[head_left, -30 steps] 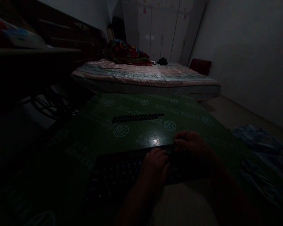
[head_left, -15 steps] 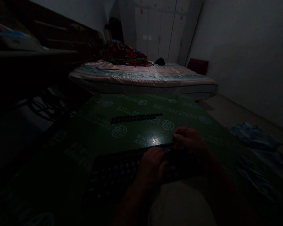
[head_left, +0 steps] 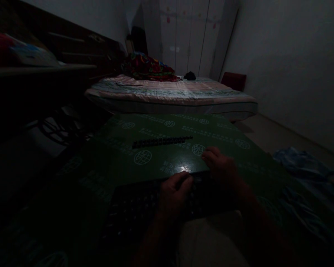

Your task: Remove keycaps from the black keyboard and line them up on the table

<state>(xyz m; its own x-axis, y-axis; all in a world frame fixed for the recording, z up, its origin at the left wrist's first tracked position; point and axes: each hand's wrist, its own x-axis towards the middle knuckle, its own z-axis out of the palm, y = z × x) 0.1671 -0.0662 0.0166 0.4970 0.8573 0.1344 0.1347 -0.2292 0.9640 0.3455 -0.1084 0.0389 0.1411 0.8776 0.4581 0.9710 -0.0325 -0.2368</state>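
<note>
A black keyboard [head_left: 133, 204] lies on the green board, dim and partly covered by my hands. My left hand [head_left: 174, 193] rests over its middle, thumb and forefinger brought together near the back edge. Whatever sits between those fingertips is too dark to make out. My right hand [head_left: 219, 163] is at the keyboard's back right, fingers pressed together and bent downward; anything in them is hidden. Farther back, loose black keycaps [head_left: 161, 141] stand lined up in rows on the board.
The green board [head_left: 100, 163] with white globe prints carries the keyboard. Behind it is a bed [head_left: 172, 91] with a red patterned blanket [head_left: 149, 66]. Crumpled cloth [head_left: 303, 163] lies at the right. A dark shelf [head_left: 44, 68] juts in from the left.
My left hand has shifted slightly left and its thumb has come up against the forefinger. My right hand has closed its fingers more tightly. The view has tilted a little.
</note>
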